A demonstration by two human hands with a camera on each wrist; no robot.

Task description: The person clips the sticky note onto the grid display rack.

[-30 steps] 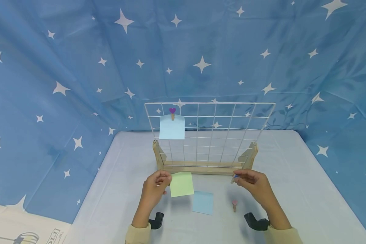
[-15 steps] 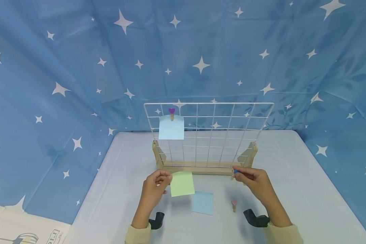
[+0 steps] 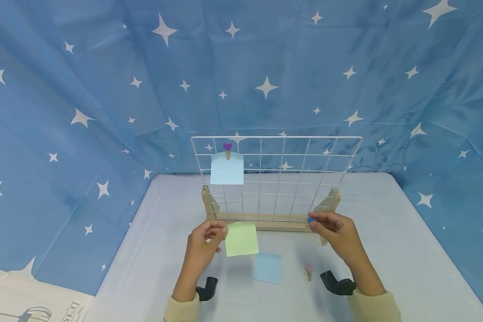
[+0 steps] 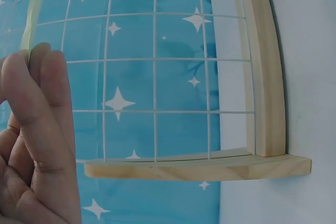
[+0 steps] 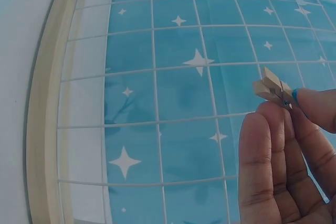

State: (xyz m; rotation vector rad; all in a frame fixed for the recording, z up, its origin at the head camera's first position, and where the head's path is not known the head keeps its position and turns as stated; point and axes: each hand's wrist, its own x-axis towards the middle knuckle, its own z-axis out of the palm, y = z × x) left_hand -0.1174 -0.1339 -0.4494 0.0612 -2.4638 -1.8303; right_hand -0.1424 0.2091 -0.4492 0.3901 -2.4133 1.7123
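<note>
Head view: left hand (image 3: pixel 203 243) pinches the green note (image 3: pixel 242 239) near its upper left corner, sheet held over the table (image 3: pixel 290 297) in front of the wire grid (image 3: pixel 281 137). Right hand (image 3: pixel 339 231) has the blue-topped clip (image 5: pixel 272 83) pinched between thumb and fingers, near the grid's right end; wooden ends point away from the palm. Loose blue note (image 3: pixel 267 268) and pink-topped clip (image 3: pixel 309 273) lie on the table. Hanging blue note (image 3: pixel 227 170) sits upper left on the grid under a purple heart clip (image 3: pixel 227 147).
</note>
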